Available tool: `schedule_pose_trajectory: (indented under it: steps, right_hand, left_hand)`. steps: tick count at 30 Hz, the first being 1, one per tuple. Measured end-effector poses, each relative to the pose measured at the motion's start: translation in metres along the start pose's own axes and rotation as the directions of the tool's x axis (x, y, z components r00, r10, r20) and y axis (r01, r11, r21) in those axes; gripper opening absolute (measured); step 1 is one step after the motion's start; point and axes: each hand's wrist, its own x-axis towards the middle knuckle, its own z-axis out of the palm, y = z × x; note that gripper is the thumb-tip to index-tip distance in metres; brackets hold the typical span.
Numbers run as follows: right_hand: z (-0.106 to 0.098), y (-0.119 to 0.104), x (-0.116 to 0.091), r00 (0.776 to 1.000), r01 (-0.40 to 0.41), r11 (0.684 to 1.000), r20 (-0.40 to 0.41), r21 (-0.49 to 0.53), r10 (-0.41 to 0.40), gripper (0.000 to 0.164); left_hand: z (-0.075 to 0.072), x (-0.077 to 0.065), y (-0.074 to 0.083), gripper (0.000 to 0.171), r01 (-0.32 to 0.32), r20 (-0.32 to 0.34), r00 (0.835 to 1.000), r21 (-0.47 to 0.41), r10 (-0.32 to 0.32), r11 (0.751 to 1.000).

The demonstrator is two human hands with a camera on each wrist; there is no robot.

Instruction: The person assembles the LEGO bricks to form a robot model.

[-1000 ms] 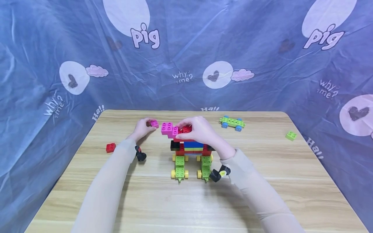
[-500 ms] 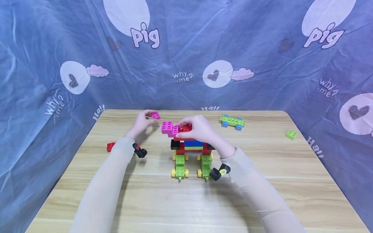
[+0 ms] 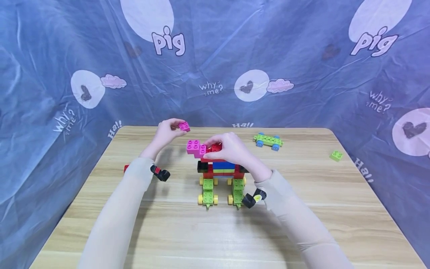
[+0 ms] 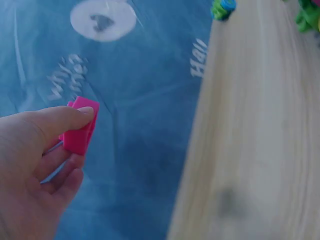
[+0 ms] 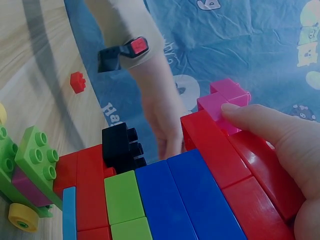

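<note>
Both hands were busy: my left hand (image 3: 167,131) had lifted the small pink brick (image 3: 184,126) off the worktop (image 3: 302,209), pinching it above the build's (image 3: 220,168) pink overhang (image 3: 196,147), so placing seemed near. My right hand (image 3: 231,149) gripped the red top course. Open worktop lay on either side, edges well apart.

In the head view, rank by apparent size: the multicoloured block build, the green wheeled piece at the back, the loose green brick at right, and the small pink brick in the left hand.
1. multicoloured block build
2. green wheeled piece
3. loose green brick and small pink brick, held by the left hand: look alike; fingers partly hide the pink one, so unranked.
</note>
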Motion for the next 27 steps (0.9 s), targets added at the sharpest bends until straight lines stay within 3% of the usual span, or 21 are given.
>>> schedule_pose_trajectory:
  steps: [12, 20, 27]
  right_hand:
    - [0.0, 0.002, 0.001, 1.0, 0.002, 0.999, -0.004, 0.037, -0.002, 0.041]
    - [-0.002, 0.002, -0.001, 1.0, -0.006, 0.995, -0.017, 0.102, 0.007, 0.042]
    - [-0.001, 0.002, -0.001, 0.995, -0.006, 0.982, -0.092, 0.188, 0.023, 0.038]
  left_hand:
    - [-0.011, -0.018, 0.054, 0.044, -0.107, -0.03, 0.994, 0.031, 0.108, 0.994]
    - [-0.016, -0.033, 0.09, 0.046, -0.131, -0.042, 0.99, 0.028, 0.132, 0.991]
    - [-0.016, -0.047, 0.113, 0.046, -0.161, -0.056, 0.985, 0.018, 0.162, 0.987]
